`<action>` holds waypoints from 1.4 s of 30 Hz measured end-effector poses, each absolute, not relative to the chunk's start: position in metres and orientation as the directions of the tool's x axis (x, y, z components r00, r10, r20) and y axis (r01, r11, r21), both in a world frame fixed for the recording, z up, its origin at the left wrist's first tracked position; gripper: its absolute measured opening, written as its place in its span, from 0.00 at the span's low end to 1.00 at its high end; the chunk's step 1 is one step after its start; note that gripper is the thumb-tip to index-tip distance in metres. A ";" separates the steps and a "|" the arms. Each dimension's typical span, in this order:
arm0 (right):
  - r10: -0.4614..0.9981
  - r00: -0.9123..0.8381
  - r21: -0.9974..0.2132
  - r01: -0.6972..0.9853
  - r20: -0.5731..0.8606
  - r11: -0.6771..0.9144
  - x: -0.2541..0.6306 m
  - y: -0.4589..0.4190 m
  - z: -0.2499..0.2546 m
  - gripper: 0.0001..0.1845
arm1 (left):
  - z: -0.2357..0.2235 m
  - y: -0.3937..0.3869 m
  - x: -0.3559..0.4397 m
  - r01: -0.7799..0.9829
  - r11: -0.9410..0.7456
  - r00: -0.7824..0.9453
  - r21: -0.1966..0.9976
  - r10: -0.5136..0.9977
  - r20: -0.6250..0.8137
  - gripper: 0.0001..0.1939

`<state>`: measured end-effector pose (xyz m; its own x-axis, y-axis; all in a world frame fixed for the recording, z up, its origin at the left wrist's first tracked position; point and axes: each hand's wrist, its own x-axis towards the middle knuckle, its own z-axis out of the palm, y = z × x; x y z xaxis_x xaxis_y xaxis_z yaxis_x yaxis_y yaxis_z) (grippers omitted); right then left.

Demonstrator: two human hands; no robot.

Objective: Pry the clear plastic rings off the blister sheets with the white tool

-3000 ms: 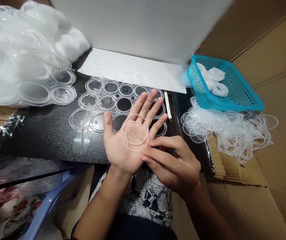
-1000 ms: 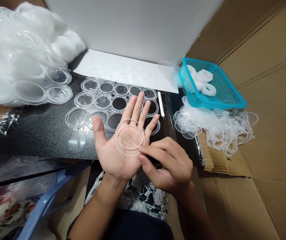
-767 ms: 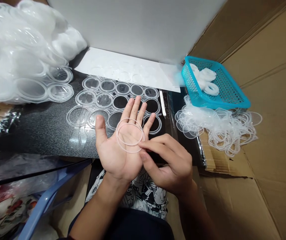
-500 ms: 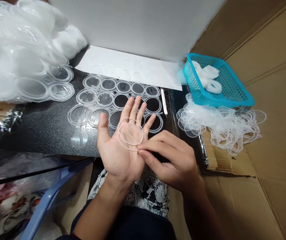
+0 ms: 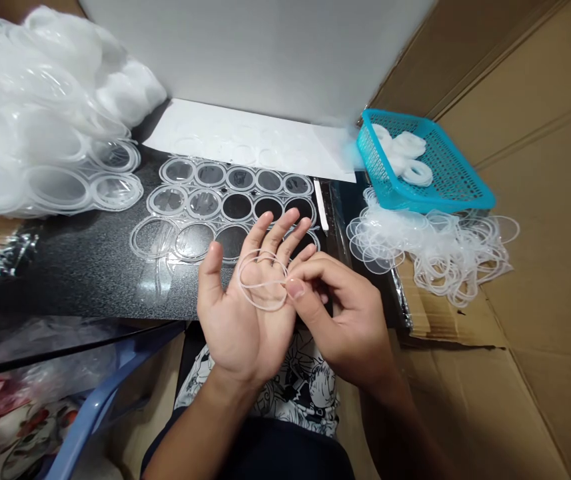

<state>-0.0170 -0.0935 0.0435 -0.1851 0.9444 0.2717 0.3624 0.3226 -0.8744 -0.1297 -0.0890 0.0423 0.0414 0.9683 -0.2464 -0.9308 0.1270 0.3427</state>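
1. Black table (image 5: 95, 267) stands before a pale wall (image 5: 265, 60).
2. Left hand (image 5: 248, 320) lies palm up, fingers spread, beneath thin clear rings (image 5: 264, 285).
3. Right hand (image 5: 342, 313) pinches the rings' edge.

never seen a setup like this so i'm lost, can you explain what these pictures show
There's no machine: these are a person's two bare hands, seen by a camera worn on the head, looking forward and down. The left hand is open, palm up. Over it, the right hand pinches thin clear rings at their edge. On the speckled black table lie rows of joined clear rings. To the right are a blue basket with white bundles and a loose ring pile.
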 end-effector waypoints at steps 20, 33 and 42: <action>0.671 -0.598 -0.421 0.523 0.439 0.741 0.000 -0.082 0.033 0.07 | 0.026 -0.081 -0.123 -0.874 0.180 0.016 0.452 0.939 -0.343 0.31; 0.931 -0.004 -0.374 0.915 0.364 0.150 0.203 0.076 0.113 0.12 | -0.026 -0.066 -0.153 0.289 -0.191 0.083 0.938 0.981 0.175 0.12; 0.989 0.045 -0.120 0.992 0.143 -0.028 0.262 0.175 0.087 0.17 | -0.042 -0.067 -0.149 0.570 -0.395 0.298 0.720 0.916 0.268 0.15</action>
<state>0.2622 0.1748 0.0869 0.0453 0.9887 0.1426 0.9924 -0.0282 -0.1198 -0.1485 -0.0670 -0.0415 0.2976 0.9164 0.2676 0.5698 -0.3954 0.7204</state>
